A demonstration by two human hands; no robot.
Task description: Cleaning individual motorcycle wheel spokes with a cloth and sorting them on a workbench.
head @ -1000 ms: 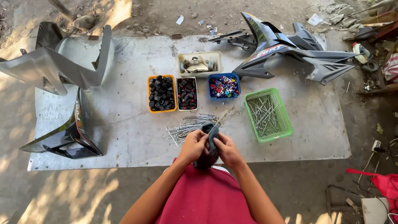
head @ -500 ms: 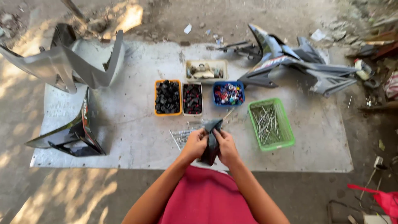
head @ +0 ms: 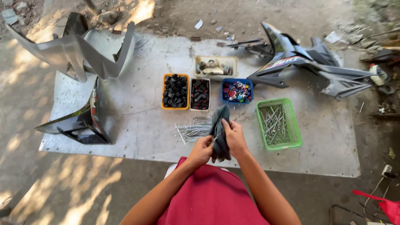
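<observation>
Both of my hands are together over the near edge of a grey mat (head: 137,125). My right hand (head: 234,137) grips a dark grey rag (head: 219,125) that hangs down between the hands. My left hand (head: 201,151) pinches a thin metal rod at the rag's lower part; the rod is mostly hidden by the cloth. Just left of the rag lies a loose pile of thin metal rods (head: 192,130) on the mat. A green basket (head: 278,123) with more rods sits to the right of my right hand.
Behind the hands stand an orange tray of black parts (head: 175,91), a white tray of dark parts (head: 200,94), a blue tray of coloured pieces (head: 237,91) and a beige tray (head: 216,66). Motorcycle body panels lie at left (head: 77,54), lower left (head: 83,118) and right (head: 308,68).
The rag has been raised a little and my hands have shifted along it. The camera view has moved slightly; the trays and panels stay where they were.
</observation>
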